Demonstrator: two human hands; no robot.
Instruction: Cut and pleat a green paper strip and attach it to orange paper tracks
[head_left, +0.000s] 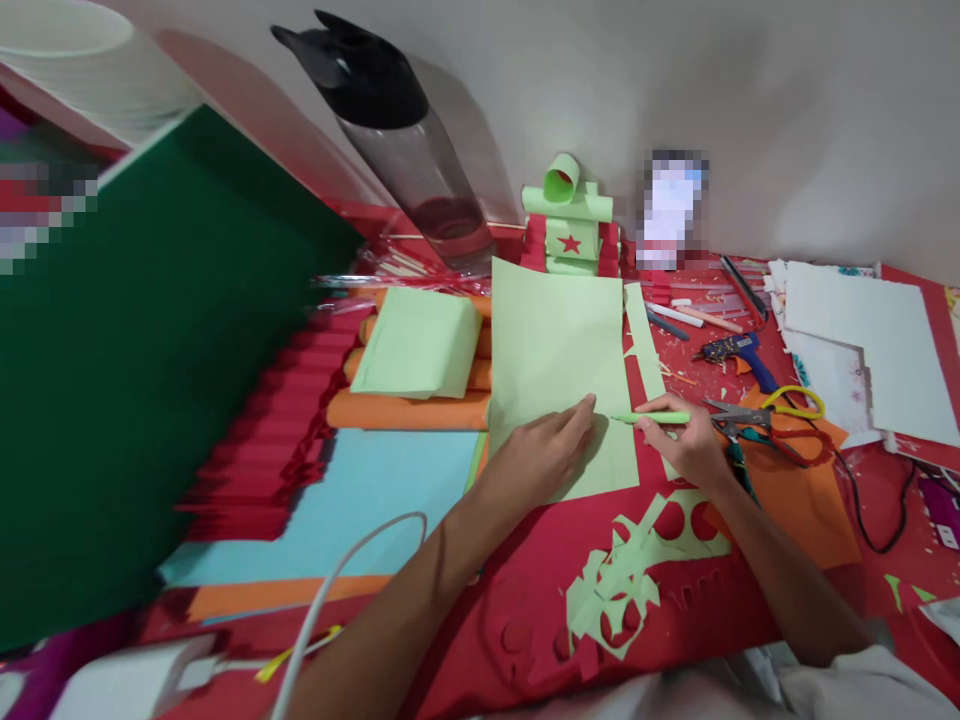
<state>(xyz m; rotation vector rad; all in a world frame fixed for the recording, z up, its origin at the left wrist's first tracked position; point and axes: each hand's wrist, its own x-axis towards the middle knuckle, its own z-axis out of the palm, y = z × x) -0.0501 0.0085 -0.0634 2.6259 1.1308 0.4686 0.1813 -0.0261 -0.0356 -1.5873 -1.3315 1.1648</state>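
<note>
On the red table (540, 560), going from left, a dark green sheet (150, 350) stands tilted. Behind it, a clear bottle (420, 170) holds a little dark liquid at its base. The left hand (544, 455) lies flat, fingers together, on the light green paper (559, 370). The right hand (686, 445) pinches a green pen (652, 417) at that paper's right edge, scissors (757, 412) just beside it.
</note>
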